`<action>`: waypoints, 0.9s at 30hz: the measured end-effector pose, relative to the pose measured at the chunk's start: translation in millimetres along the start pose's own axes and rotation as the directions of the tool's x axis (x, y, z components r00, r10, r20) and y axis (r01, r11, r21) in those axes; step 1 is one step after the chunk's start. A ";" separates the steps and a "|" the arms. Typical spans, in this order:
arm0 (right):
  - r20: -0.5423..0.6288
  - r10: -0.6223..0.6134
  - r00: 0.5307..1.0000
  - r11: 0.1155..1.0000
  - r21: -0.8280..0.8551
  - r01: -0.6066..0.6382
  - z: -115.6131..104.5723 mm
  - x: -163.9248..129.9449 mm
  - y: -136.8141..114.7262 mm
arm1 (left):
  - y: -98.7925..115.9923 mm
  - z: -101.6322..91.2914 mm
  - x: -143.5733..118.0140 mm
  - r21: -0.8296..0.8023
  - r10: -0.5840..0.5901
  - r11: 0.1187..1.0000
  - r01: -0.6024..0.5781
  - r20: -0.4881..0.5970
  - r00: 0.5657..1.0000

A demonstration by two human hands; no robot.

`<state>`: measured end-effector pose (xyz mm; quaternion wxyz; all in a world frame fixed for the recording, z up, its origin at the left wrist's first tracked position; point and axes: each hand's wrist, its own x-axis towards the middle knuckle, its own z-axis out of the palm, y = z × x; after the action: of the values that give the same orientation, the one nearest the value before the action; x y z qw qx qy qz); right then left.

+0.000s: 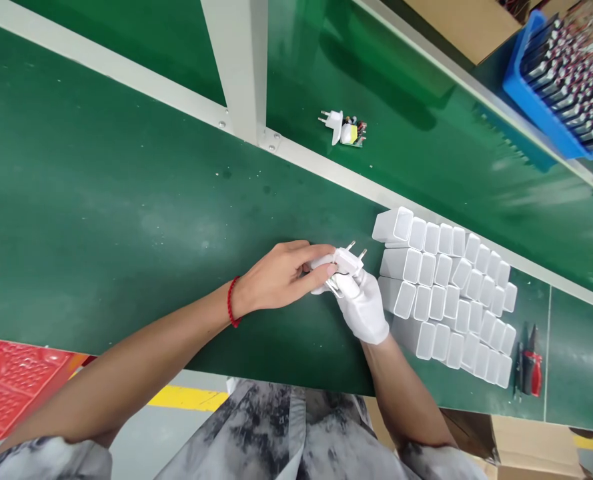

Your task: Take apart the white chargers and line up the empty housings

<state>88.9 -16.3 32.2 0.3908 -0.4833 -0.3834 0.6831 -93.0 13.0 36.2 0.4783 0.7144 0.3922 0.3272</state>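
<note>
Left hand (281,277) and gloved right hand (361,303) both grip white plug (347,261) between them, pins pointing away.

Stack of casings (449,293) sat on the counter (101,200), right of both hands. Pliers (531,367) lay further right, and a loose plug (343,128) was behind the rail (326,170).

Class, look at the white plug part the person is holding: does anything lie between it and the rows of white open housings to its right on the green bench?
Nothing visible does. The left hand and gloved right hand both grip the plug part, and only bare green bench separates it from the white housings.
</note>
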 end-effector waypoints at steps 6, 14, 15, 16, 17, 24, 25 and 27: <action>-0.073 -0.187 0.980 0.931 -0.332 0.153 -6.7 -15.2 -13.3 | 8.9 -2.3 3.5 -0.138 -0.182 0.975 0.173 -0.052 0.982; -0.225 -0.425 0.877 0.697 -0.700 0.158 9.5 -23.3 -14.9 | 14.2 -4.5 -3.0 -0.366 -0.168 0.922 0.129 -0.075 0.983; -0.273 -0.335 0.902 0.813 -0.568 0.130 10.6 -20.9 -17.3 | 14.0 -4.9 -3.9 -0.437 -0.139 0.895 0.091 -0.079 0.987; -0.287 -0.241 0.927 0.910 -0.399 0.113 11.2 -18.6 -20.1 | 13.7 -5.5 -4.7 -0.504 -0.107 0.863 0.049 -0.087 0.990; -0.269 -0.160 0.950 0.970 -0.219 0.101 11.4 -16.6 -22.9 | 13.1 -6.3 -5.3 -0.559 -0.075 0.829 0.012 -0.090 0.993; -0.134 0.091 0.987 0.974 0.219 -0.060 14.6 -10.3 -29.4 | 7.6 -11.9 -7.7 -0.720 -0.036 0.693 0.030 0.007 0.999; -0.134 0.088 0.987 0.976 0.209 -0.059 15.8 -9.9 -28.6 | 7.1 -12.1 -7.8 -0.717 -0.034 0.697 0.028 0.005 0.999; -0.137 0.056 0.989 0.988 0.150 -0.035 18.2 -9.5 -26.4 | 5.8 -12.2 -7.9 -0.699 -0.025 0.714 0.019 0.001 1.000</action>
<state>77.9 -17.0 63.8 0.4358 -0.5087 -0.2922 0.6826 -105.6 10.0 44.9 0.7149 0.4746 0.2501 0.4485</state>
